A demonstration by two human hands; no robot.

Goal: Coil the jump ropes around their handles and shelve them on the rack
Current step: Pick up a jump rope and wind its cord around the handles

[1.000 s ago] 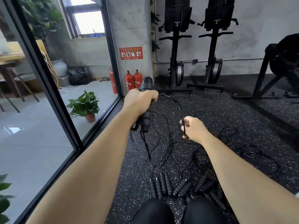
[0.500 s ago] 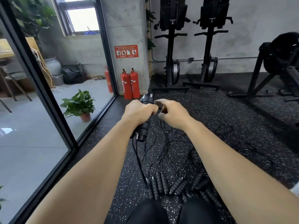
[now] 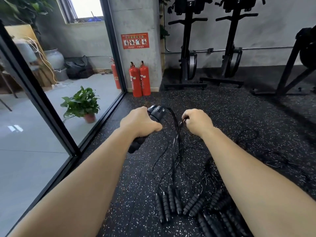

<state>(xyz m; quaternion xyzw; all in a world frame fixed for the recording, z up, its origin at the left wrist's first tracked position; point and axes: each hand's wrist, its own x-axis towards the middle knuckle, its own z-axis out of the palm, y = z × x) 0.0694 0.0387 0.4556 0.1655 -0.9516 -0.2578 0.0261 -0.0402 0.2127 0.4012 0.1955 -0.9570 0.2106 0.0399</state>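
Over speckled rubber flooring (image 3: pixel 230 117) by a glass wall (image 3: pixel 34 134), the left grip (image 3: pixel 138 123) clasps handles (image 3: pixel 156 112), the right grip (image 3: pixel 198 121) pinches rope (image 3: pixel 176 127).

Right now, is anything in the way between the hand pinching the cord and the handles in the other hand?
Nothing visible. Only the cord itself spans the gap from the right hand to the handles in the left hand.

Left hand (image 3: pixel 140 123) grips bundled black handles (image 3: pixel 154 112); right hand (image 3: pixel 196 121) pinches the thin rope (image 3: pixel 176 124) beside them. More jump ropes (image 3: pixel 179 202) lie tangled on the speckled floor (image 3: pixel 222 108).
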